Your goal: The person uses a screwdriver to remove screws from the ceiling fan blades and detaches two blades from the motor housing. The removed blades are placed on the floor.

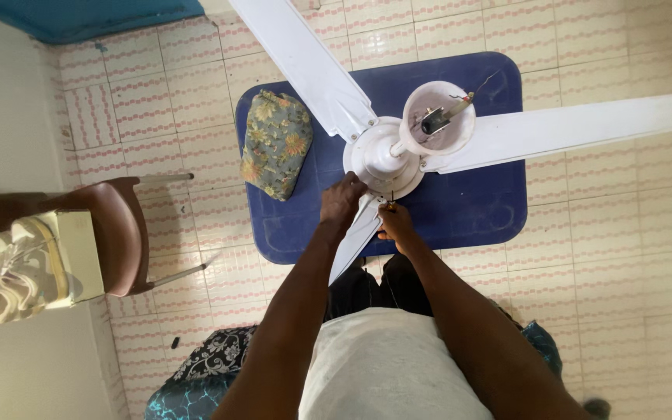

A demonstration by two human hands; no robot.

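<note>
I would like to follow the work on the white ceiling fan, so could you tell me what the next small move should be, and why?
Probably turn the tool in the right hand while the left hand steadies the near blade: the tool's tip sits where that blade joins the motor hub of the fan.

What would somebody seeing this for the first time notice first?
A white three-bladed ceiling fan fills the middle of the view, lying on a blue plastic table over a tiled floor. The left hand rests on the fan's motor hub, and the right hand holds a thin tool at the base of the near blade. A floral cushion sits on the table's left side, and a brown chair stands further left.
</note>
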